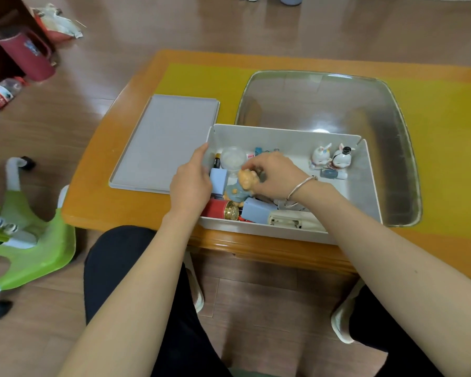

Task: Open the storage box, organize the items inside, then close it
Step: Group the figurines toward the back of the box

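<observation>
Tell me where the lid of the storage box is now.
In the head view the lid lies flat on the table, to the left of the open storage box, just beyond the left hand.
</observation>
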